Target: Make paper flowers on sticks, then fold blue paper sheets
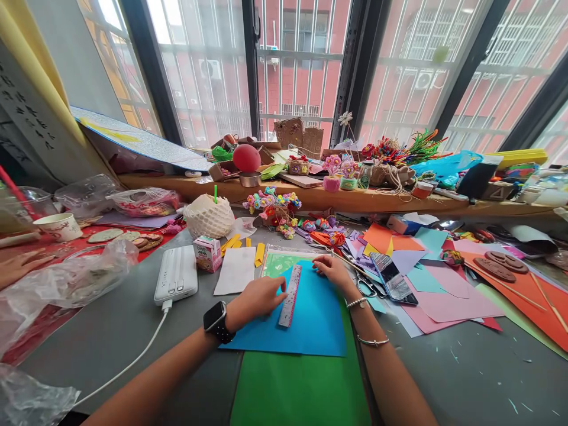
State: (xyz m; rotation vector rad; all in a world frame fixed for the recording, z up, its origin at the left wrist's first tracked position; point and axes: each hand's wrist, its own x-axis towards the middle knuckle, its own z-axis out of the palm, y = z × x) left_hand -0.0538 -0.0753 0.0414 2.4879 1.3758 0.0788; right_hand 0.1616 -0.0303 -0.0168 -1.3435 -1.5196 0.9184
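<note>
A blue sheet of paper (319, 325) lies in front of me, partly over a green board (302, 390). On it, tilted, rests a clear ruler with pink edge markings (290, 299). My left hand (260, 299), wearing a black watch (216, 321), is on the sheet just left of the ruler, fingers curled in; whatever is between them is hidden. Near the sheet's upper right edge is my right hand (333, 271), its fingers bent but apart, with nothing visible in them. Silver bracelets (373, 342) circle that wrist.
Scissors (366, 287) and a phone (394, 278) lie right of my right hand, beside coloured paper scraps (452, 293). At left are a cabled power bank (176, 275), a pink drink carton (207, 254) and a white napkin (235, 270). Another person's hand (22, 266) shows far left.
</note>
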